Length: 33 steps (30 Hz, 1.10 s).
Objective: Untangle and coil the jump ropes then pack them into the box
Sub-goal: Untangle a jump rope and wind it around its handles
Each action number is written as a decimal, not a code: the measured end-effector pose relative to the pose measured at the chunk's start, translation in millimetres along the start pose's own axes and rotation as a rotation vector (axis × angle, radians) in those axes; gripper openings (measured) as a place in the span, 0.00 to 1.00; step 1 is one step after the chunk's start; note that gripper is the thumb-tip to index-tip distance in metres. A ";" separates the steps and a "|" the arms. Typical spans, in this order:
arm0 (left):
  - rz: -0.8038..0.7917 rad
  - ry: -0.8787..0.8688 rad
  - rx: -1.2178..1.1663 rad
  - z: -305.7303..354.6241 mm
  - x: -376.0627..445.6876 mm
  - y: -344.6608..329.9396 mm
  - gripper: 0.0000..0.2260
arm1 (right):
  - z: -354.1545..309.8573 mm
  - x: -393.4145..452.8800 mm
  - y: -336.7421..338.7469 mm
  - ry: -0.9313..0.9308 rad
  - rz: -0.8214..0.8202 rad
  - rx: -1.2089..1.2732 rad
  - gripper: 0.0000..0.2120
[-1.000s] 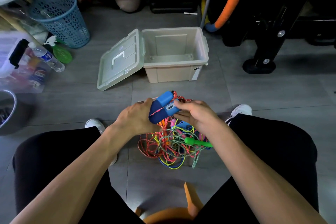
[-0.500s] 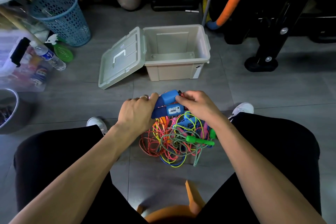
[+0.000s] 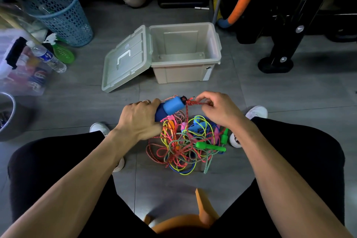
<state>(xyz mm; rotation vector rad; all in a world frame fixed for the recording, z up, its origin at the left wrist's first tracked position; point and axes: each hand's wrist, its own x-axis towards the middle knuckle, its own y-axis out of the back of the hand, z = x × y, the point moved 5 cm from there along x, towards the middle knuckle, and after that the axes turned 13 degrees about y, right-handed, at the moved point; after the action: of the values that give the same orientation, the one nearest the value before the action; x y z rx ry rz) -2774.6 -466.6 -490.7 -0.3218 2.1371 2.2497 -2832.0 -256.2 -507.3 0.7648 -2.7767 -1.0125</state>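
Now your left hand (image 3: 139, 120) grips the blue handle (image 3: 170, 107) above the tangle (image 3: 185, 145), steadying it, so your right hand (image 3: 218, 110) can pinch the red rope (image 3: 194, 103) at its tip. Behind the tangle, the box (image 3: 185, 52) waits open.

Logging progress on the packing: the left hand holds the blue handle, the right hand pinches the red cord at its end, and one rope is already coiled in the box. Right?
Not quite. The head view shows the box holds no rope; all ropes lie in the tangled pile on the floor. The left hand does hold the blue handle, and the right hand pinches the red cord.
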 end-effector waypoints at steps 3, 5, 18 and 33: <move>-0.025 -0.008 0.041 1.5 -0.5 -1.2 0.21 | -2.0 -3.0 -3.9 -0.016 -0.080 0.111 0.10; 0.008 -0.051 0.080 9.5 -4.6 -2.4 0.21 | -4.0 -6.3 -13.5 -0.093 -0.090 0.272 0.16; 0.182 -0.097 0.078 28.4 -13.8 -4.8 0.27 | -12.4 0.2 -24.9 -0.110 0.097 0.222 0.10; 0.294 -0.194 -0.178 28.1 -17.8 5.5 0.33 | -24.9 1.6 -1.5 -0.036 0.318 0.247 0.19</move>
<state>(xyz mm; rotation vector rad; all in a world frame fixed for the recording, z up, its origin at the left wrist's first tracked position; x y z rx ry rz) -2761.9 -436.9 -481.2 0.2173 2.0021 2.5080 -2826.6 -272.4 -489.1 0.3091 -2.9590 -0.6424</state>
